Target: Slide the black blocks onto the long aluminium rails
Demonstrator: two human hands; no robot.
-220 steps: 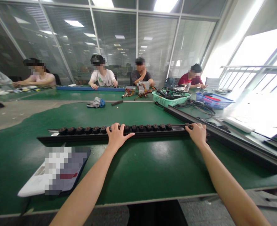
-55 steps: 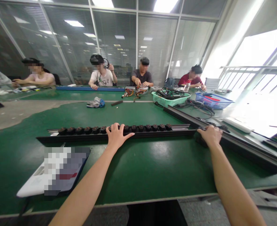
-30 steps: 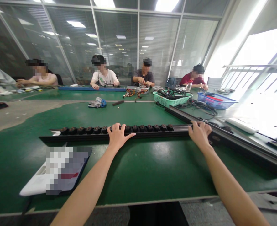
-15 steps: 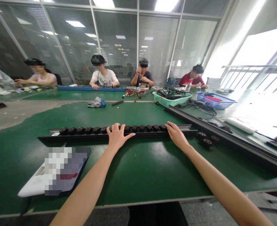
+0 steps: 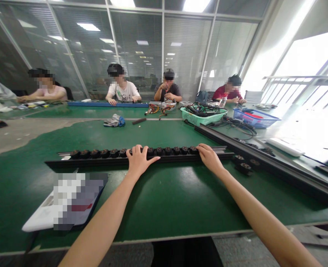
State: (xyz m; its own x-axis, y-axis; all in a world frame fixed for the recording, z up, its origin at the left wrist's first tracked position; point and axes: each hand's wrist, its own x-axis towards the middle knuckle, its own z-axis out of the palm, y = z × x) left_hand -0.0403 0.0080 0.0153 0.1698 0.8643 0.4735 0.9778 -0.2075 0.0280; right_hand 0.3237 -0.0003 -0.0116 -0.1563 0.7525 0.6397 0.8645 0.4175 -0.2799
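Note:
A long black rail [image 5: 175, 160] lies across the green table before me, with a row of black socket-like modules [image 5: 104, 152] seated along its channel. My left hand [image 5: 139, 160] rests over the middle of the row, fingers spread and thumb stretched out to the right; it covers a few modules. At the right end of the row, my right hand [image 5: 209, 158] has its bent fingers closed at the last module [image 5: 193, 150]. The fingertips are partly hidden there. Loose modules [image 5: 244, 168] lie to the right of the rail's end.
A second, longer black rail [image 5: 264, 163] runs diagonally on the right. A white and dark pixelated object [image 5: 41, 213] lies front left. Farther back are grey-blue gloves [image 5: 114, 121], a green basket of cables [image 5: 200, 118] and a blue basket [image 5: 257, 120]. Several people sit across the table.
My right hand has shifted very slightly at the end of the row. My left hand and the rail look the same.

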